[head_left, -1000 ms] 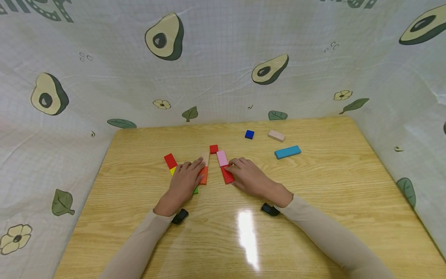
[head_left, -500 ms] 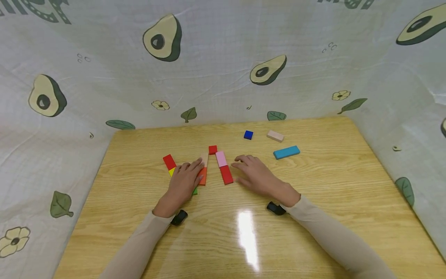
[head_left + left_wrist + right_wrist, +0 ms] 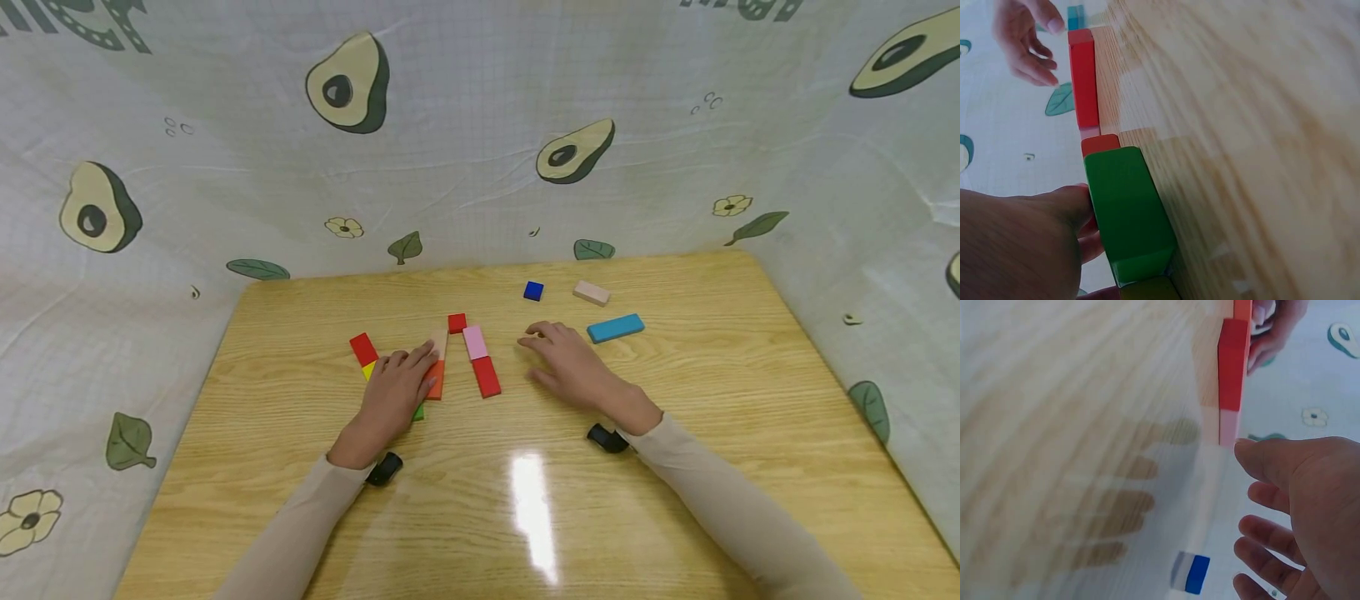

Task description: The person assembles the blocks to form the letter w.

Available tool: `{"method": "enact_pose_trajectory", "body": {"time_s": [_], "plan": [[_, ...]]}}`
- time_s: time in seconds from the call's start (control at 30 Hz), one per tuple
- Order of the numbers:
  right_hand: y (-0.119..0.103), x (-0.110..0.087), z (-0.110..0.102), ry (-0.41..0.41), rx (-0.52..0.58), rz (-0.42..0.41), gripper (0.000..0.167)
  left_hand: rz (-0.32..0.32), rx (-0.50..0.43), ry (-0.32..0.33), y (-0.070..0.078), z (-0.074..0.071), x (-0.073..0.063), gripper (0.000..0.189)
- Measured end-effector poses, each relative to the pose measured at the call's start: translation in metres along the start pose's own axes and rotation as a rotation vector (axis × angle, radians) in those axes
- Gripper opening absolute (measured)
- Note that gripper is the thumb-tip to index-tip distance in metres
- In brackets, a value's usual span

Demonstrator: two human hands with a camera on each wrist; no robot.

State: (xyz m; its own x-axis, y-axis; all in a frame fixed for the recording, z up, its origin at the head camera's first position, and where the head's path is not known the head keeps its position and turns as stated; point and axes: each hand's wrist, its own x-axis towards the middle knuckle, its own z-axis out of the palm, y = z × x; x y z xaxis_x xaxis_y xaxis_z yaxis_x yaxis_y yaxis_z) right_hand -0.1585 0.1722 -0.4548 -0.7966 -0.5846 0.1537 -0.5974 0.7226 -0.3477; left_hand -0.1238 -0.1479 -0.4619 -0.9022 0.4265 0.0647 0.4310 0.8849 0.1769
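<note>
My left hand [image 3: 393, 387] rests over a group of flat blocks. Around it show an orange block [image 3: 435, 385], a pale wood block [image 3: 440, 345], a green block [image 3: 419, 412], a yellow block [image 3: 369, 371] and a red block at the left end [image 3: 364, 349]; the hand covers parts of these. To the right, a pink block [image 3: 475, 342] and a long red block [image 3: 487, 377] lie end to end, below a small red square block [image 3: 457, 322]. My right hand [image 3: 573, 367] is apart from them, fingers loosely bent, holding nothing.
A small blue block [image 3: 533, 291], another pale wood block [image 3: 592, 293] and a long light-blue block [image 3: 616, 328] lie at the back right of the wooden table [image 3: 465, 517]. A patterned cloth [image 3: 465, 167] stands behind and along both sides.
My right hand has let go of the long red block and moved right, away from the pink and red row. The left hand stays over its blocks.
</note>
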Motion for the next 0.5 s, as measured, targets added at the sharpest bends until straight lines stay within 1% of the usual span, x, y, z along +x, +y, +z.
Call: {"method": "enact_pose_trajectory", "body": {"time_s": [0.13, 0.5], "plan": [[0.006, 0.000, -0.002, 0.001, -0.014, 0.021, 0.050, 0.000, -0.003, 0.002, 0.000, -0.001, 0.000, 0.045], [0.017, 0.000, -0.010, -0.008, -0.008, 0.069, 0.051, -0.005, 0.000, 0.005, 0.001, -0.001, 0.000, 0.046]]}}
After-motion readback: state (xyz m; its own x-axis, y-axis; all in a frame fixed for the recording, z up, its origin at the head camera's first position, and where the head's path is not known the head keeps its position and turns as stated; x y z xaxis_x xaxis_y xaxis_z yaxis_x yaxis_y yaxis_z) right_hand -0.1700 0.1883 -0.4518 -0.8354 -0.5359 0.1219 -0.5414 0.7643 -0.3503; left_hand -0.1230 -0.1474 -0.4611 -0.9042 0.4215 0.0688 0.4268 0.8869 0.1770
